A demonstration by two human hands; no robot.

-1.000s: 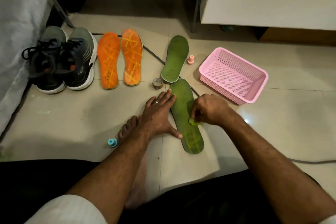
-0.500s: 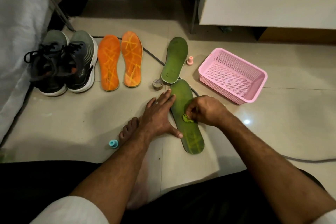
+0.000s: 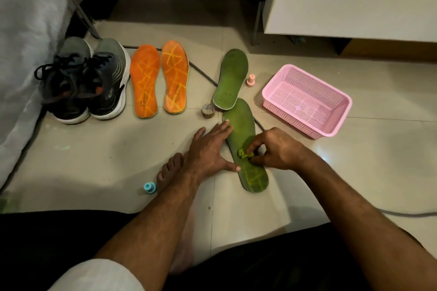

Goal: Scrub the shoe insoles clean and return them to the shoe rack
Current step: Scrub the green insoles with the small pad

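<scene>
On the tiled floor [image 3: 354,184] in front of the seated person, the right hand [image 3: 276,151] pinches a small crumpled green scrub pad [image 3: 244,154] between thumb and curled fingers, pressing it onto the middle of the near green insole [image 3: 246,130]. The left hand [image 3: 208,149] lies flat with fingers straight, its fingertips and thumb resting against that insole's left edge, holding nothing. A bare foot [image 3: 169,170] shows beneath the left wrist, with a small blue cap [image 3: 149,188] just beside it. The second green insole [image 3: 231,78] lies farther out, its heel overlapping the near one's tip, a small round tin [image 3: 208,111] on one side and a pink cap [image 3: 251,80] on the other. Farther left lie two orange insoles [image 3: 159,78] and a pair of sneakers [image 3: 87,80]; to the right sits a pink basket [image 3: 307,99].
</scene>
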